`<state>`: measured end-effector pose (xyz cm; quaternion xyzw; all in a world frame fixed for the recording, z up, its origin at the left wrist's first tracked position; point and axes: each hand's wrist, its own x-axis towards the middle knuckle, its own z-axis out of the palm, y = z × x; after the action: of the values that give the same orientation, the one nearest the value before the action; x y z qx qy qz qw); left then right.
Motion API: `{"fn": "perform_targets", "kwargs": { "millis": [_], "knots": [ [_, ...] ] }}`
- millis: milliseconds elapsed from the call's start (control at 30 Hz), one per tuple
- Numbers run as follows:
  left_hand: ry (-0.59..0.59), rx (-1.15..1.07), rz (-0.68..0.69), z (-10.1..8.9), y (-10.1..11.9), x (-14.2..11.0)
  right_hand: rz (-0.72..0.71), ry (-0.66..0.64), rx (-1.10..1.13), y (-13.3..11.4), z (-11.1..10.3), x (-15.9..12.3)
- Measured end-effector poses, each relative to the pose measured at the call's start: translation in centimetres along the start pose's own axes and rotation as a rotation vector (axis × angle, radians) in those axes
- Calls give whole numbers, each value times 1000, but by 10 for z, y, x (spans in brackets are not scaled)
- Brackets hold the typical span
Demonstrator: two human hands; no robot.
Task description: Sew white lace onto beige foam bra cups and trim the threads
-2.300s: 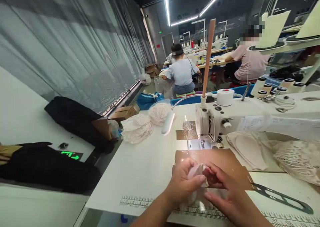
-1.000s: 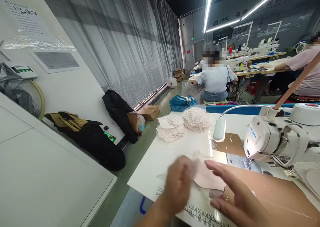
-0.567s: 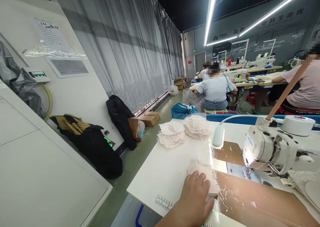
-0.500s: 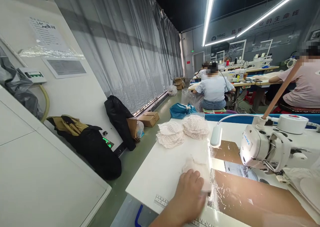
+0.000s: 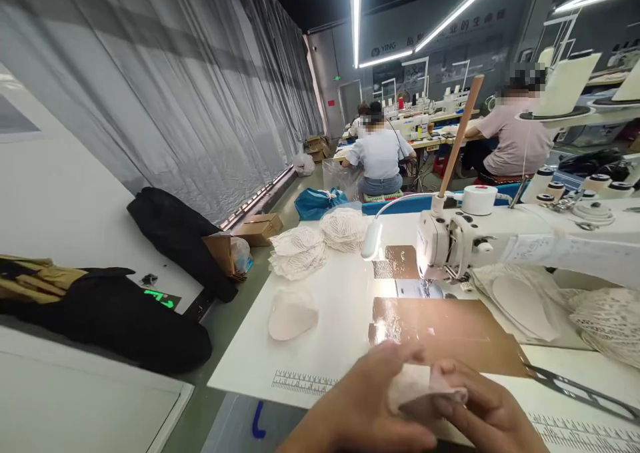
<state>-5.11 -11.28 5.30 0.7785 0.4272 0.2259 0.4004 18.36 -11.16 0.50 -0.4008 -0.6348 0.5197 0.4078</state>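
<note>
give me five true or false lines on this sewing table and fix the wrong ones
1. The right hand grips a pale fabric piece. True.
2. Two off-white stacks stand on the white table. True.
3. The ruler markings run along the white table's far edge. False: the ruler markings run along its near edge.
4. The dark slotted tool lies left of the brown sheet. False: the dark slotted tool lies at its right end.
5. The wooden rod lies flat. False: the wooden rod stands up from the sewing machine.
</note>
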Motion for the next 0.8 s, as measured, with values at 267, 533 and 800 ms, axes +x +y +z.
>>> {"fn": "perform_targets", "kwargs": {
  "millis": [267, 533, 800],
  "knots": [
    [155, -107, -82, 19, -3, 31, -14, -18, -216, -14, -9, 34],
    [184, -243, -242, 15, -20, 27, 4, 361, -446, -30, -34, 25],
    [-46, -681, -105, 17, 6, 17, 338, -277, 273, -11, -15, 37]
  ]
}}
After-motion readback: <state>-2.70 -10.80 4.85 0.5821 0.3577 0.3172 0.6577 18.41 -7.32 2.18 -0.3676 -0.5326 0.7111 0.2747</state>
